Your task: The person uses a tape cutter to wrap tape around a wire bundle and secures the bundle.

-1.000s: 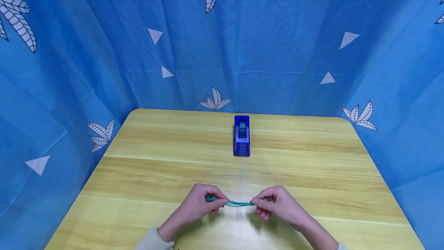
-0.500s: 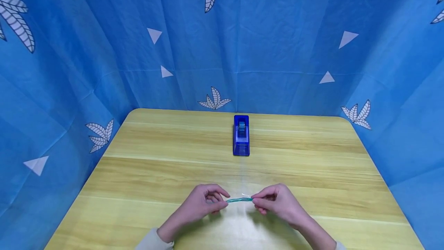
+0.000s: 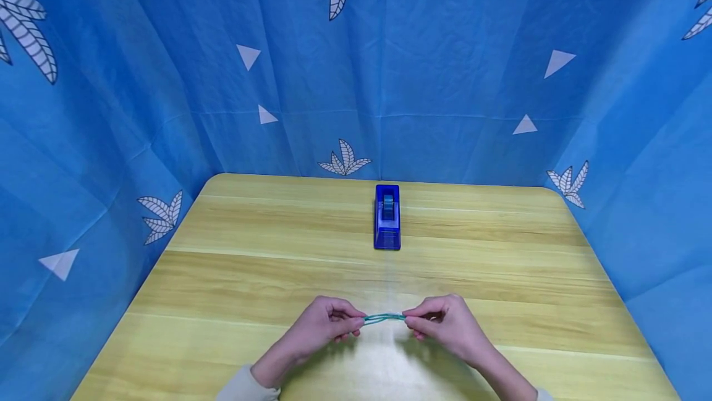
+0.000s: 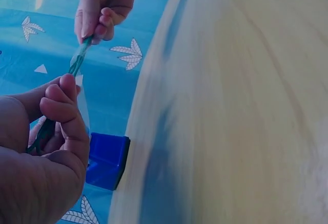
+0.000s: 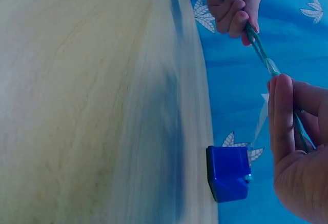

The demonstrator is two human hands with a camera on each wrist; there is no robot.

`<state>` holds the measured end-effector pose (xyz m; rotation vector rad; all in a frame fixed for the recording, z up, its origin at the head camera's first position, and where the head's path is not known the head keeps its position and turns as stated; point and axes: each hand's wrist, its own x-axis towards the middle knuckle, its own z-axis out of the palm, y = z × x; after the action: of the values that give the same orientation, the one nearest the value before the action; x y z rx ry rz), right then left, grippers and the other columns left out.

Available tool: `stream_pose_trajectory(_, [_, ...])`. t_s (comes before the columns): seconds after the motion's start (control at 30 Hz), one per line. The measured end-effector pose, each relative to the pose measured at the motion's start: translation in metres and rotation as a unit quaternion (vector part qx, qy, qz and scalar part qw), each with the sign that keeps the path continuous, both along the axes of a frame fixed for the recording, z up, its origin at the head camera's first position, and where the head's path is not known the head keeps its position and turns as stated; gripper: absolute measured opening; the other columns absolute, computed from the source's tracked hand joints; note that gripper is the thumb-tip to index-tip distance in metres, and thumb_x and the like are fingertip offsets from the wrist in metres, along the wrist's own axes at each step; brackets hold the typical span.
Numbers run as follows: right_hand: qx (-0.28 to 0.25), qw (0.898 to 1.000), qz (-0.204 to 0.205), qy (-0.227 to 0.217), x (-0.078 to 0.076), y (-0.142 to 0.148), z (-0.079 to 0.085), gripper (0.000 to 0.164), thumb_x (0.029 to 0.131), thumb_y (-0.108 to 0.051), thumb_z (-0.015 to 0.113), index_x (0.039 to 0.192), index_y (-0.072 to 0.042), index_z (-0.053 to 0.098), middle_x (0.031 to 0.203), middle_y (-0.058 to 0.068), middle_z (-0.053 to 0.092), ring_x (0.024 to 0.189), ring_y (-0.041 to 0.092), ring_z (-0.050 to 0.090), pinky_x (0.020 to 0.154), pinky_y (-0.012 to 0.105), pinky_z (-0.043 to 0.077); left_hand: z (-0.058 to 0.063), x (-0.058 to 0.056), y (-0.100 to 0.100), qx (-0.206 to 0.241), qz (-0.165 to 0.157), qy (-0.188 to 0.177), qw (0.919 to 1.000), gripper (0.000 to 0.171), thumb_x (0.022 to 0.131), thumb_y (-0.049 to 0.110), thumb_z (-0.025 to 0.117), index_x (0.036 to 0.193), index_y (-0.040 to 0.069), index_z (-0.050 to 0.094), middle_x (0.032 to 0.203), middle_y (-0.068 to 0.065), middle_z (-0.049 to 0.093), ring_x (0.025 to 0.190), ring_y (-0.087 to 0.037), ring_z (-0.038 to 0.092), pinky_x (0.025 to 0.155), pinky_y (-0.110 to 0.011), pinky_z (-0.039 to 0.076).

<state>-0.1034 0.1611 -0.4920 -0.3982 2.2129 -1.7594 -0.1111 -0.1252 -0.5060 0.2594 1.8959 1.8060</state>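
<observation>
A bundle of thin green cord stretches between the two hands above the table, its strands slightly apart near the left hand. My left hand pinches one end between thumb and fingers; part of the cord runs back inside that palm. The right hand pinches the other end, with more cord passing behind its fingers. Clear tape wraps the bundle close to the right fingertips. Beyond the hands stands a blue tape dispenser, and a pale translucent strip shows between it and the cord.
The wood-grain table has rounded far corners. A blue curtain with white leaf and triangle prints hangs around its back and sides.
The left index finger lifted off the cord, then came back to pinch it. A bit of clear tape that stuck up beside the right fingertips now lies closer to the cord.
</observation>
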Motion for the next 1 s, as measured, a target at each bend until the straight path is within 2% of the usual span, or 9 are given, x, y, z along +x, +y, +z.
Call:
stream_pose_trajectory(0.23, [-0.007, 0.999, 0.031, -0.035, -0.0002, 0.0023, -0.0026, 0.019, 0.092, -0.011, 0.077, 0.105, 0.003, 0.078, 0.085, 0.025, 0.074, 0.067, 0.009, 0.068, 0.063, 0.026, 0.058, 0.0005, -0.0003, -0.0015, -0.02, 0.009, 0.036, 0.9991, 0.017, 0.091, 0.009, 0.077, 0.104, -0.002, 0.078, 0.085, -0.012, 0.076, 0.067, -0.011, 0.062, 0.057, -0.017, 0.048])
stream_pose_trajectory(0.33, [-0.007, 0.998, 0.047, -0.048, -0.0014, 0.0031, -0.0044, 0.023, 0.096, -0.015, 0.074, 0.106, 0.006, 0.077, 0.084, 0.02, 0.074, 0.067, 0.008, 0.067, 0.064, 0.026, 0.059, 0.0004, -0.0003, -0.0025, -0.027, 0.012, 0.041, 0.9987, 0.016, 0.091, 0.009, 0.078, 0.104, -0.001, 0.078, 0.086, -0.013, 0.077, 0.068, -0.011, 0.062, 0.057, -0.017, 0.049])
stream_pose_trajectory(0.5, [-0.012, 0.994, 0.062, -0.094, -0.0042, 0.0032, -0.005, 0.029, 0.1, -0.019, 0.069, 0.103, 0.009, 0.074, 0.08, 0.008, 0.072, 0.064, 0.007, 0.061, 0.06, 0.023, 0.056, -0.0002, 0.0, -0.0038, -0.034, 0.014, 0.049, 0.9981, 0.015, 0.09, 0.01, 0.079, 0.103, 0.002, 0.08, 0.09, -0.016, 0.077, 0.071, -0.01, 0.064, 0.059, -0.016, 0.05])
stream_pose_trajectory(0.7, [-0.038, 0.987, 0.068, -0.14, -0.0057, 0.0027, -0.0048, 0.032, 0.099, -0.017, 0.069, 0.108, 0.014, 0.07, 0.081, 0.007, 0.07, 0.063, 0.007, 0.059, 0.059, 0.022, 0.055, -0.0021, -0.0007, -0.0049, -0.032, 0.01, 0.055, 0.9979, 0.016, 0.09, 0.011, 0.081, 0.104, 0.003, 0.081, 0.098, -0.024, 0.076, 0.07, -0.009, 0.062, 0.058, -0.017, 0.048])
stream_pose_trajectory(0.87, [-0.057, 0.986, 0.071, -0.14, -0.0064, 0.0023, -0.0062, 0.032, 0.098, -0.012, 0.071, 0.11, 0.017, 0.068, 0.082, 0.008, 0.07, 0.062, 0.007, 0.06, 0.058, 0.021, 0.054, -0.0031, -0.0012, -0.0049, -0.031, 0.009, 0.057, 0.9979, 0.016, 0.09, 0.011, 0.08, 0.104, 0.003, 0.08, 0.099, -0.024, 0.076, 0.069, -0.008, 0.061, 0.058, -0.017, 0.048])
stream_pose_trajectory(1.0, [-0.052, 0.989, 0.067, -0.119, -0.0078, 0.0022, -0.008, 0.029, 0.095, -0.009, 0.072, 0.109, 0.016, 0.069, 0.082, 0.011, 0.07, 0.062, 0.007, 0.061, 0.058, 0.021, 0.055, -0.004, -0.0011, -0.0044, -0.037, 0.005, 0.065, 0.9972, 0.018, 0.09, 0.011, 0.08, 0.106, 0.004, 0.08, 0.098, -0.02, 0.077, 0.071, -0.006, 0.062, 0.06, -0.016, 0.049])
